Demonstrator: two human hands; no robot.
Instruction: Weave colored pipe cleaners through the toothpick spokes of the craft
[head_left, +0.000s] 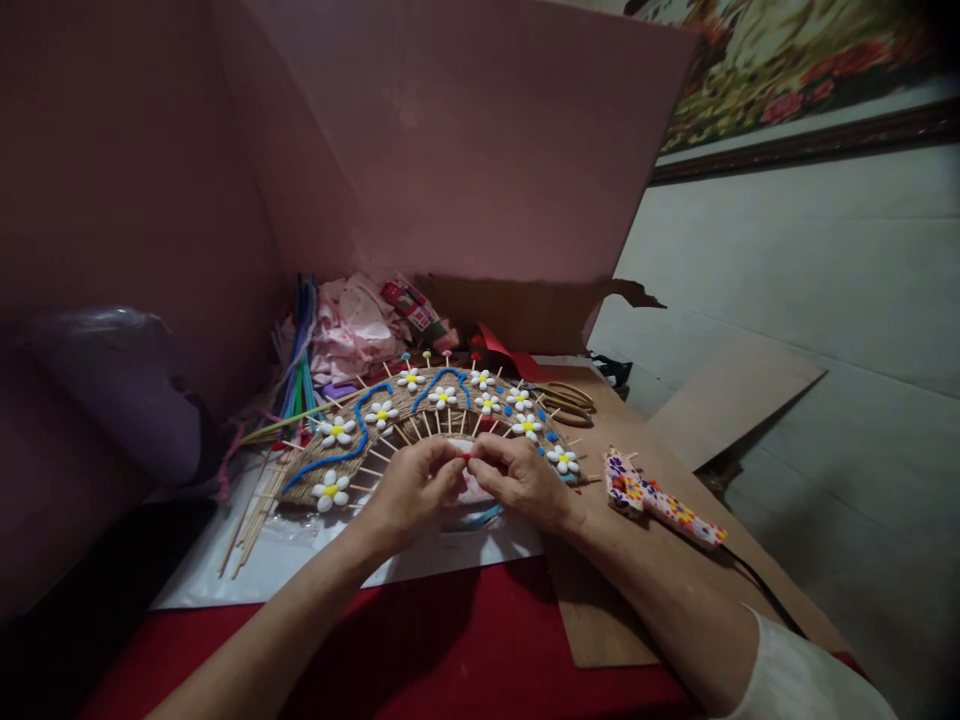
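Between the fingertips of my left hand [420,485] and my right hand [521,475] is a small red piece [468,457]; both hands pinch it, and its exact kind is too small to tell. Just beyond them lies an arched, twine-wrapped fan shape [409,425] with wooden sticks poking out along its inner and outer edges. White flowers with yellow centres [331,491], wavy blue strips [365,425] and blue dots decorate it. Small coloured tips [448,354] cap several sticks at the top. My fingers partly hide the middle of the arch.
A flower-patterned glue gun [660,500] with a black cord rests on cardboard [607,620] at right. Scissors [566,400] lie behind my right hand. Loose sticks [251,520], pipe cleaners [300,370] and crumpled pink paper [356,325] are at left. Tall pink panels [480,150] enclose the back.
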